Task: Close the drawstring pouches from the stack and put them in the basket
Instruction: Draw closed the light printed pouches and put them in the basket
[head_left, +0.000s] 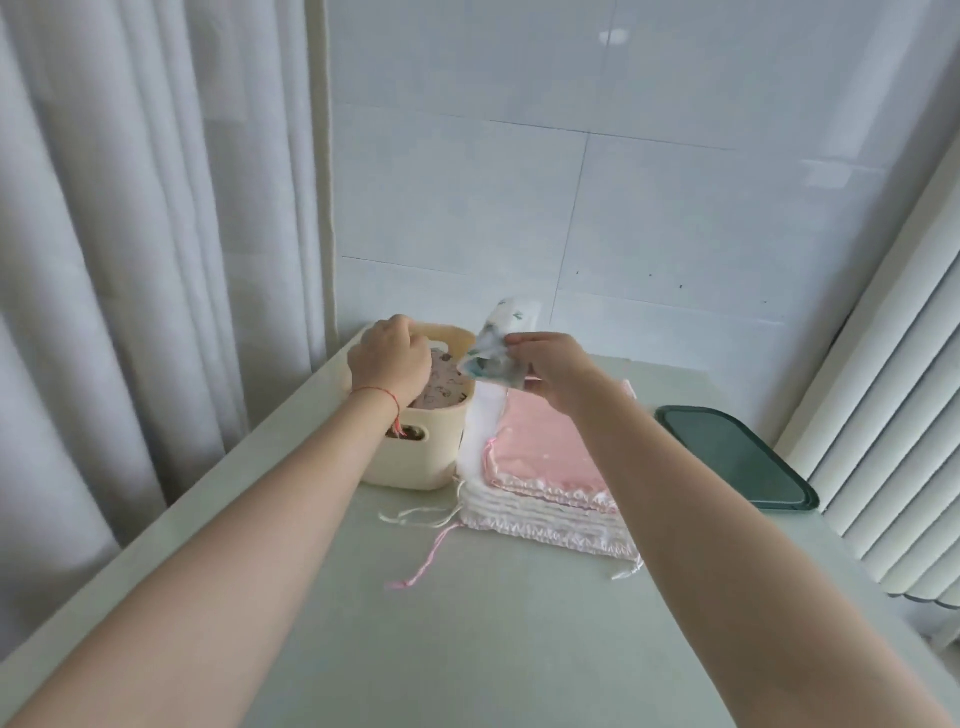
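White glossy wall panels and pale curtains (130, 234) close in a corner where a light green table (467, 623) stands. Near its far left edge sits a cream plastic basket (415, 457) with cut-out handles, and a patterned pink-brown pouch (441, 387) already lies inside it. Just right of the basket, touching it, rests the stack of drawstring pouches (550, 467): pink satin on top, white ones beneath, with pink and white cords trailing onto the table in front. A dark green lid (737, 457) lies further right, near a ribbed white radiator (883, 415).

Over the basket, the left hand (389, 361) hangs with fingers curled down into the opening; whether it grips anything there cannot be told. A red string bracelet (376, 397) circles its wrist. Raised above the stack, the right hand (556, 371) pinches a white printed pouch (498, 343) with blue-green markings, blurred, beside the basket's far rim.
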